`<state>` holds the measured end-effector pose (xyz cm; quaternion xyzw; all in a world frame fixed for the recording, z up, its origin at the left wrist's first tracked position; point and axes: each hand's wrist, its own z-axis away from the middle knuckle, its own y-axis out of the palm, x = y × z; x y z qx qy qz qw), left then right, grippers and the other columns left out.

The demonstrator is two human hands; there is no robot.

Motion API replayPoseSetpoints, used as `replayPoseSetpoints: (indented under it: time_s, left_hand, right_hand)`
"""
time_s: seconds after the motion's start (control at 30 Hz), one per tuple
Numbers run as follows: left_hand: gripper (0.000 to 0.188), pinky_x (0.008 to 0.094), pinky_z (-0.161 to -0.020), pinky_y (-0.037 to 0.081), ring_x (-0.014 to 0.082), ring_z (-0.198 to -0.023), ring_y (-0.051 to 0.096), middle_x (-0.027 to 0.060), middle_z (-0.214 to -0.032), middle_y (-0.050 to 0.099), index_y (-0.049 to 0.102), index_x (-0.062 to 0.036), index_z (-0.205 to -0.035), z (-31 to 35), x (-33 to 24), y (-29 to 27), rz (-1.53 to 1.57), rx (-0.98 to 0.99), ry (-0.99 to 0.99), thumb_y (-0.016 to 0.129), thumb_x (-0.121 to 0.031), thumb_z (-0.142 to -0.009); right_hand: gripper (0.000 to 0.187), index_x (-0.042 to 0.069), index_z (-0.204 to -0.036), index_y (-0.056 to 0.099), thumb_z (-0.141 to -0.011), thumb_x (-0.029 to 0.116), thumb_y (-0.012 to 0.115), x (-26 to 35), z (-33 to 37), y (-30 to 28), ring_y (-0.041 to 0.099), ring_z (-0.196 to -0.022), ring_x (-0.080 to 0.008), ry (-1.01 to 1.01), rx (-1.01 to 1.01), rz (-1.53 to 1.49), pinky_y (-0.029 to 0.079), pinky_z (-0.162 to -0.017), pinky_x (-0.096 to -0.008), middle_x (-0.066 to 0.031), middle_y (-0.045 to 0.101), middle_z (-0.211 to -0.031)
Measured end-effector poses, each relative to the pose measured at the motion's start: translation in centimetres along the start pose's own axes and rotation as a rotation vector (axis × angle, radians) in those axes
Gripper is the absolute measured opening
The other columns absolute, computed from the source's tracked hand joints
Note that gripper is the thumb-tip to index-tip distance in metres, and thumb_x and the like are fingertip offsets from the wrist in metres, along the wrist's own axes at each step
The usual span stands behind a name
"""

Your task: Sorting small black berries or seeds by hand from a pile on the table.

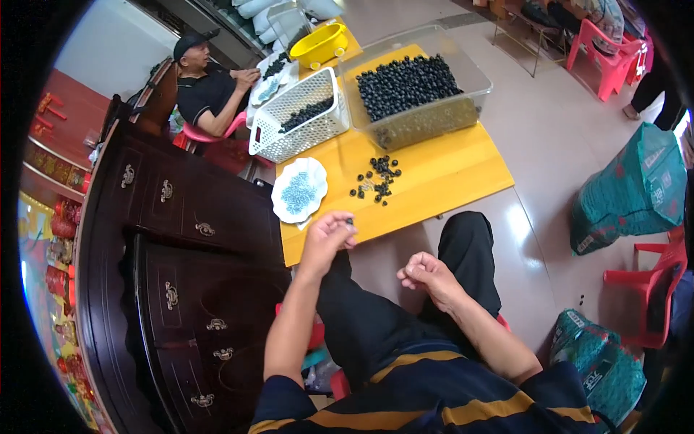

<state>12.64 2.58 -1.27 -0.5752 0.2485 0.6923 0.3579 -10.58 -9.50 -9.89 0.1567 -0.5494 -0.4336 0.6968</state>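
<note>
My left hand (329, 239) is raised by the near edge of the yellow table, closed in a pinch on a small black round piece (350, 221). To the right, above my lap, my right hand (426, 276) has its fingers curled together; whatever they hold, if anything, is too small to make out. A loose group of black round pieces (381, 173) lies on the table with a few tiny clear bits among them. Just beyond my left hand, small light-blue pieces (298, 192) fill the middle of a white scalloped plate (280, 207).
A large clear bin (434, 137) of black pieces and a white perforated basket (269, 150) stand on the table (473, 163). Behind is a yellow basin (318, 48). A person (206, 90) works at the far left. A dark cabinet (202, 275) borders my left; green sacks (629, 192) stand right.
</note>
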Motion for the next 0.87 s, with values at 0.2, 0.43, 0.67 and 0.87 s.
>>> replayPoseSetpoints:
  time_s: [0.2, 0.43, 0.67, 0.87]
  left_hand:
    - [0.027, 0.0241, -0.057, 0.048, 0.0116, -0.061, 0.059, 0.0051, -0.077, 0.063, 0.062, 0.0039, -0.111, -10.0, -6.3, -7.1, 0.067, -0.212, 0.148, 0.064, -0.003, -0.085]
    - [0.041, 0.0235, -0.063, 0.049, 0.0093, -0.072, 0.061, 0.0021, -0.087, 0.067, 0.058, 0.0025, -0.125, -13.3, -9.2, -7.7, -0.256, -0.251, 0.212, 0.068, -0.015, -0.089]
    - [0.028, 0.0347, -0.074, 0.054, 0.0239, -0.079, 0.068, 0.0110, -0.090, 0.070, 0.069, -0.0036, -0.108, -9.0, 0.8, -1.8, -1.128, -0.161, 0.481, 0.073, -0.010, -0.080]
    - [0.027, 0.0389, -0.079, 0.055, 0.0306, -0.090, 0.069, 0.0172, -0.093, 0.069, 0.070, -0.0043, -0.105, -8.8, 2.3, -0.9, -1.194, -0.229, 0.400, 0.073, -0.013, -0.079]
  right_hand:
    - [0.007, 0.008, -0.096, 0.058, -0.096, 0.013, 0.063, 0.3, 0.1, 0.1, 0.064, -0.080, -0.0103, -0.006, 0.002, -0.008, 0.049, -0.073, -0.0228, -0.0078, 0.071, -0.095]
    - [0.010, 0.009, -0.097, 0.058, -0.096, 0.017, 0.065, 0.3, -0.5, -0.8, 0.064, -0.080, -0.0095, -0.023, -0.006, -0.023, 0.049, -0.073, -0.0221, -0.0062, 0.072, -0.094]
    - [0.010, 0.009, -0.096, 0.059, -0.096, 0.016, 0.065, 0.7, 0.0, 0.2, 0.064, -0.079, -0.0091, 0.016, -0.023, -0.009, 0.050, -0.073, -0.0221, -0.0051, 0.072, -0.093]
    - [0.009, 0.009, -0.097, 0.060, -0.097, 0.017, 0.065, 0.5, -0.2, -0.1, 0.064, -0.079, -0.0096, 0.000, -0.024, 0.017, 0.050, -0.075, -0.0227, -0.0055, 0.071, -0.093]
